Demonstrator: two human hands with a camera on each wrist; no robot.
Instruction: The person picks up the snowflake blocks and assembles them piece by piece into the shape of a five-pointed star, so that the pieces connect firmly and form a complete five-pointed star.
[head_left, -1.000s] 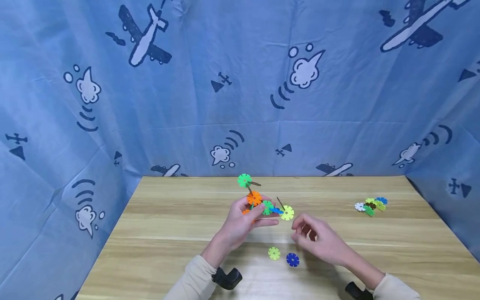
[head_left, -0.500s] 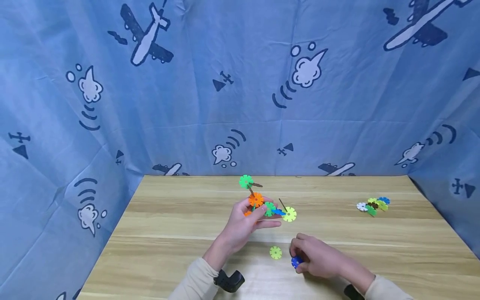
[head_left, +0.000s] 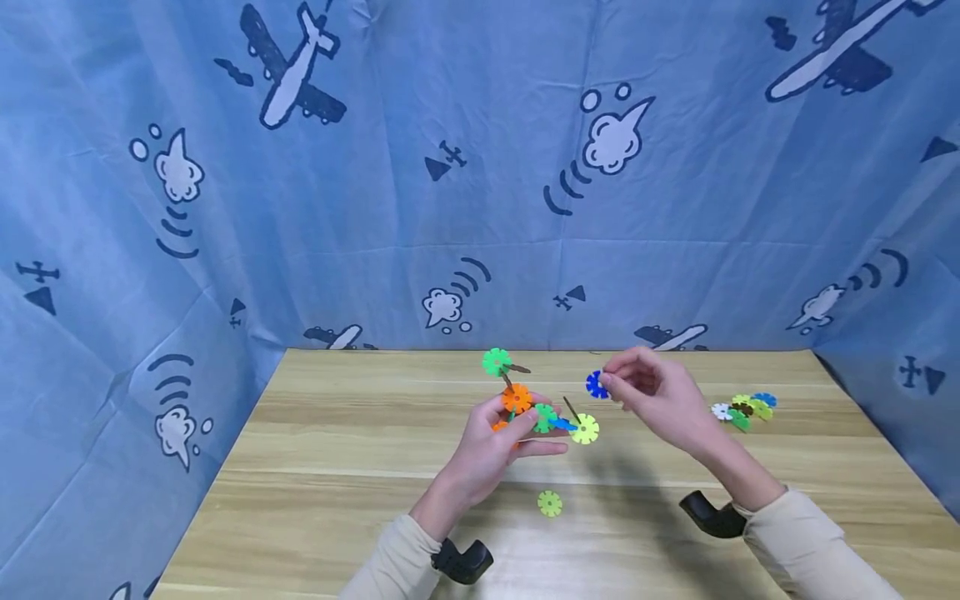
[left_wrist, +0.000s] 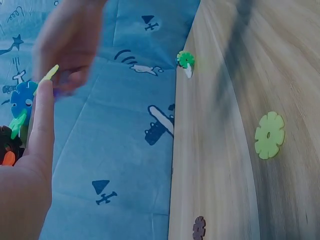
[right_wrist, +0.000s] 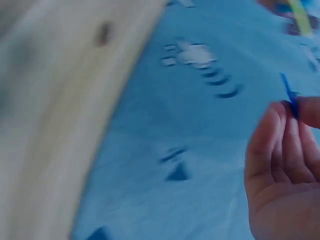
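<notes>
My left hand [head_left: 483, 454] grips a chain of joined snowflake building discs [head_left: 516, 398] above the table. Green, orange, blue and brown discs make it up, with a yellow-green disc [head_left: 586, 429] at its right end; the hand hides part of it. To the right and slightly higher, my right hand [head_left: 671, 404] pinches a dark blue snowflake disc [head_left: 597, 384] between thumb and fingertips, apart from the chain. The right wrist view shows this blue disc [right_wrist: 291, 97] edge-on. In the left wrist view the right hand [left_wrist: 70, 47] is blurred.
One loose yellow-green disc [head_left: 550, 503] lies on the wooden table [head_left: 337, 500] in front of the hands. A cluster of several discs [head_left: 741, 410] sits at the back right. A blue patterned curtain [head_left: 487, 208] hangs behind the table.
My right hand has picked the dark blue disc off the table and raised it up and away, to the right of the chain. The left hand stays nearly where it was.
</notes>
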